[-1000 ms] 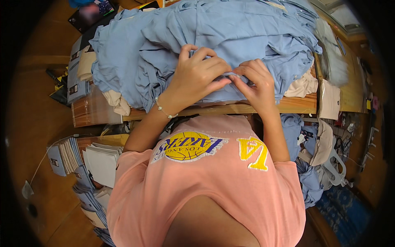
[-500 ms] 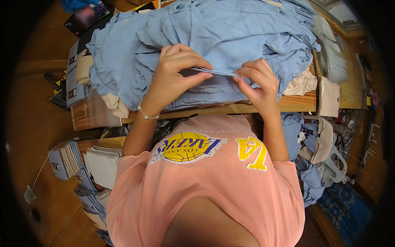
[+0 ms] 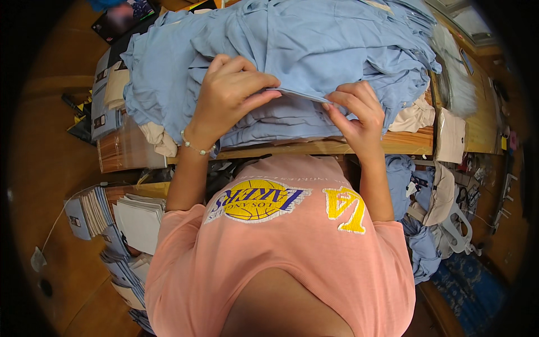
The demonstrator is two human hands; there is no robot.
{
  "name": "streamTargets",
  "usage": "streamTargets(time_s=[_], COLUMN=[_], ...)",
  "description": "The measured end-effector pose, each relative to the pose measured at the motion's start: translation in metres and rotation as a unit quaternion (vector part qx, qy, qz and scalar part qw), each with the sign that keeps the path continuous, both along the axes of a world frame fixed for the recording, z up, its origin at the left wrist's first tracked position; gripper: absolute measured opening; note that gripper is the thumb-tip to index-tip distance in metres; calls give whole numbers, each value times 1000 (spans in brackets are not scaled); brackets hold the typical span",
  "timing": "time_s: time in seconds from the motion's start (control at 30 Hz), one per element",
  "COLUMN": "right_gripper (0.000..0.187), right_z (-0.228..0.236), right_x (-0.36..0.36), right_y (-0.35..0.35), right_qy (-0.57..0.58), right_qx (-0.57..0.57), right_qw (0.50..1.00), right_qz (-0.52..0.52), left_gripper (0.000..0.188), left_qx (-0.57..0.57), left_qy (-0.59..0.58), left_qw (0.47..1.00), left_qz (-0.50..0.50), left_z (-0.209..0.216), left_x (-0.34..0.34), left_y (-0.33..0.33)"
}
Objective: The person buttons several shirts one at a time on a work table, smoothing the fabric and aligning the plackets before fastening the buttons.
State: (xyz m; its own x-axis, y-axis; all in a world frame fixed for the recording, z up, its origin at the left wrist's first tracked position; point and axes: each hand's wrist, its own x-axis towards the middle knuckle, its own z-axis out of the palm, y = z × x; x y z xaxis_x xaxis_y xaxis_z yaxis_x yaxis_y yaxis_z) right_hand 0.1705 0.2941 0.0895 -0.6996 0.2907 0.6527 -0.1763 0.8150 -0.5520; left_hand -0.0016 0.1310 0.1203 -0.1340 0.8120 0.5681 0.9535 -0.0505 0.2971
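Note:
A large heap of light blue cloth garments (image 3: 314, 45) covers the table before me. Between thumb and fingers, my left hand (image 3: 233, 92) pinches the edge of the top blue garment. A short way to the right, my right hand (image 3: 359, 109) pinches the same edge, which stretches as a narrow folded strip (image 3: 303, 95) between the two. The strip slopes slightly down toward the right hand. More layers of blue cloth lie below it. The kind of garment cannot be made out from the heap.
Wrapped folded garments (image 3: 104, 115) lie at the table's left end. Beige cloth (image 3: 412, 115) pokes out at the right, near a folded beige packet (image 3: 449, 135) and clear plastic bags (image 3: 452, 73). White flat sheets (image 3: 137, 222) are stacked lower left. Blue garments (image 3: 421, 247) hang lower right.
My left hand has moved a little left and up, my right hand slightly right. The pinched strip between them is longer and more tilted.

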Motion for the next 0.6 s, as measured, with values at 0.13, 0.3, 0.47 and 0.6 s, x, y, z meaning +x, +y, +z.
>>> streamTargets(time_s=[0.13,0.3,0.47,0.6], right_gripper=[15,15,17,16], right_z=[-1,-3,-8,-19], right_x=[0,1,1,3], right_y=[-1,-1,-3,-4], right_qy=[-11,-22,-28,-12], right_qx=[5,4,4,13], right_qw=[1000,1000,999,999], right_qz=[1,-7,-23,-27], left_gripper=[17,16,17,17], left_qx=[-4,-44,-5,18], left_qy=[14,-24,11,8], left_qw=[1000,999,1000,1000], left_qz=[-28,-23,-21,4], left_z=[-5,-3,-8,-17], left_x=[-5,-8,-9,-7], left_y=[2,0,0,-3])
